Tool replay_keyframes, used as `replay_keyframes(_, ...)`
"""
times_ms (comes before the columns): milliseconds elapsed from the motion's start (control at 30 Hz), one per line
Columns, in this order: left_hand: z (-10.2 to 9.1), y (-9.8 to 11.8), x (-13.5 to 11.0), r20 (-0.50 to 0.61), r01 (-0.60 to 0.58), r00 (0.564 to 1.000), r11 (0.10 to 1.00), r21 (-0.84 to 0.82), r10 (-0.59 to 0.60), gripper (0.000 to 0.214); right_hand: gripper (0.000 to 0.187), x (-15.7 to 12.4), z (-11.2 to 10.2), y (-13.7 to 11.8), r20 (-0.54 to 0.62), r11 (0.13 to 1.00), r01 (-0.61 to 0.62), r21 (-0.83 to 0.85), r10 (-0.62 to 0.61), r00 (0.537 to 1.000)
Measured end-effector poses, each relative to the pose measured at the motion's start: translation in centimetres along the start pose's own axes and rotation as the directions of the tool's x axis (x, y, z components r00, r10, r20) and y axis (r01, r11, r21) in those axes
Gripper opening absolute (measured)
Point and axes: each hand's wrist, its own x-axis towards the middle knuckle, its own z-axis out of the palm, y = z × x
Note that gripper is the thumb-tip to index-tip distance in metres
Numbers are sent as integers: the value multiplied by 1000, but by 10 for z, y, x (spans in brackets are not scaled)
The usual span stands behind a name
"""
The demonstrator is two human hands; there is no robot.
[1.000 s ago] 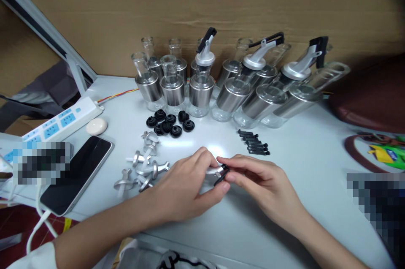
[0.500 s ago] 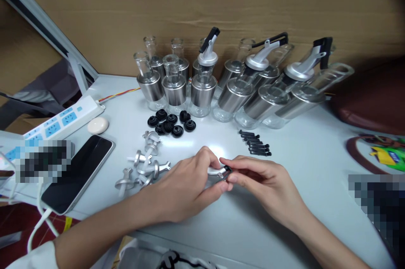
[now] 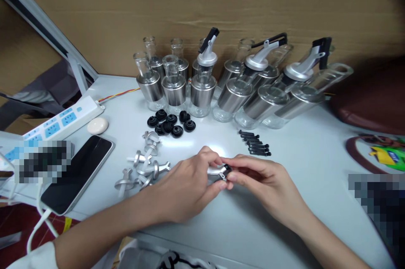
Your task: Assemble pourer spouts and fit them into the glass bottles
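Note:
My left hand (image 3: 193,184) is closed around a silver pourer spout (image 3: 215,171), whose lower part is hidden in the palm. At the spout's tip, my right hand (image 3: 261,176) pinches a small black lever (image 3: 227,169) with thumb and fingertips. Both hands meet just above the table's front half. Left of them lie several loose silver spout pieces (image 3: 155,168). Beyond these is a cluster of black rubber stoppers (image 3: 172,124). A row of black levers (image 3: 257,144) lies behind my right hand.
Glass bottles with steel bands (image 3: 202,91) line the back of the table, and three carry pourers (image 3: 207,58). To the left are a phone (image 3: 79,174), a white round case (image 3: 98,125) and a power strip (image 3: 68,117). A round tray (image 3: 357,153) sits far right.
My fingers shift slightly at the spout's tip, and a little more of the silver hinge end shows. Everything on the table stays where it was.

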Motion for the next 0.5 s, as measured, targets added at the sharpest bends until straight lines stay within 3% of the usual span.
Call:
replay_keyframes(167, 5, -6, 0, -69, -76, 995, 997, -15, 75, 18, 21, -1, 0, -1, -15, 1000, -19, -15, 19, 1000)
replay_keyframes(333, 5, -9, 2, -74, -73, 995, 994, -80, 67, 21, 19, -3, -1, -2, -48, 995, 56, -87, -60, 997)
replay_keyframes(500, 4, -6, 1, -110, -89, 991, 987, -131, 74, 20, 23, -5, -1, 1, -11, 994, 38, -99, -39, 999)
